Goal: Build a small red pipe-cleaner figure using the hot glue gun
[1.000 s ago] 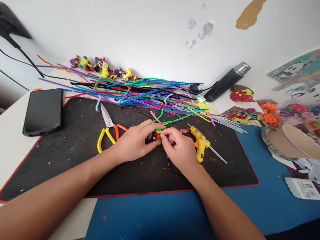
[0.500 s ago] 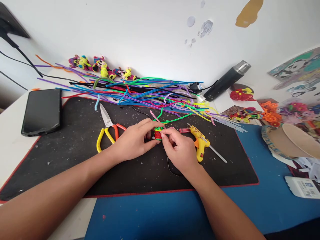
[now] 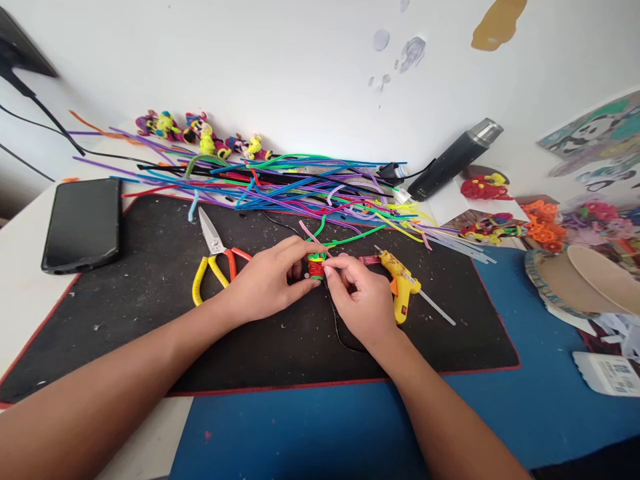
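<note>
- A small red pipe-cleaner coil [image 3: 315, 269] with a green pipe cleaner [image 3: 350, 238] wound on its top sits just above the middle of the black mat [image 3: 150, 320], pinched between both hands.
- The left hand [image 3: 270, 280] grips the coil from the mat's scissors side, thumb and fingertips closed on it.
- The right hand [image 3: 361, 298] is closed on the coil's other side, fingertips pinching the green strand at its top.
- On the mat, yellow-handled scissors [image 3: 215, 257] lie just beyond the left hand; a yellow glue gun [image 3: 399, 280] lies beside the right hand.
- A heap of coloured pipe cleaners [image 3: 280, 183] runs along the mat's far edge.
- A black phone [image 3: 83, 223] lies off the mat's left edge on the worktop [image 3: 30, 293].
</note>
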`<action>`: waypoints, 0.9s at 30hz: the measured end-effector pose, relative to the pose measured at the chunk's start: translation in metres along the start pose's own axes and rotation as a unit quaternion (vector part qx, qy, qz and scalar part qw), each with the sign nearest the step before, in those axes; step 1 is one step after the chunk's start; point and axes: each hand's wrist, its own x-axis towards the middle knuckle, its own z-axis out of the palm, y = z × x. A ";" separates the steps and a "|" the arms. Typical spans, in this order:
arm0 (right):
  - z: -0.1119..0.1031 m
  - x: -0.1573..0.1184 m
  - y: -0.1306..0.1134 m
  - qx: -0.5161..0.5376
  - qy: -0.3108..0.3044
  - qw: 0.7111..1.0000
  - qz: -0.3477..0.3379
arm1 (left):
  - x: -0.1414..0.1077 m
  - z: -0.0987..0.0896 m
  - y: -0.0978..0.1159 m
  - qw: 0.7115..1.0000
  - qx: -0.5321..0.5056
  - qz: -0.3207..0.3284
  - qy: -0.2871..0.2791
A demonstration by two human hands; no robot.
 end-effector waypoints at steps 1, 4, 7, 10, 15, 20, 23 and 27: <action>0.000 0.000 0.000 0.001 0.000 1.000 -0.004 | 0.000 0.000 0.000 1.000 0.000 0.002 0.001; 0.002 -0.001 0.000 0.003 -0.002 1.000 -0.016 | 0.000 0.000 0.001 1.000 0.002 0.007 0.004; 0.002 -0.001 -0.001 0.009 -0.001 1.000 -0.020 | 0.000 -0.001 0.002 1.000 0.008 0.009 0.001; 0.002 -0.001 -0.002 0.008 -0.002 1.000 -0.016 | 0.000 -0.001 0.002 1.000 0.013 0.012 0.000; 0.002 -0.002 -0.003 -0.004 -0.009 1.000 -0.014 | 0.000 0.000 0.001 1.000 0.013 0.011 -0.002; 0.002 -0.002 -0.003 -0.007 -0.010 1.000 -0.024 | 0.000 0.001 0.000 1.000 0.004 0.008 0.000; 0.002 -0.002 -0.003 -0.009 -0.014 1.000 -0.020 | 0.000 0.001 0.000 1.000 0.005 0.007 0.002; 0.002 -0.003 -0.002 0.009 -0.010 1.000 -0.021 | 0.000 0.001 -0.001 1.000 0.005 0.006 0.004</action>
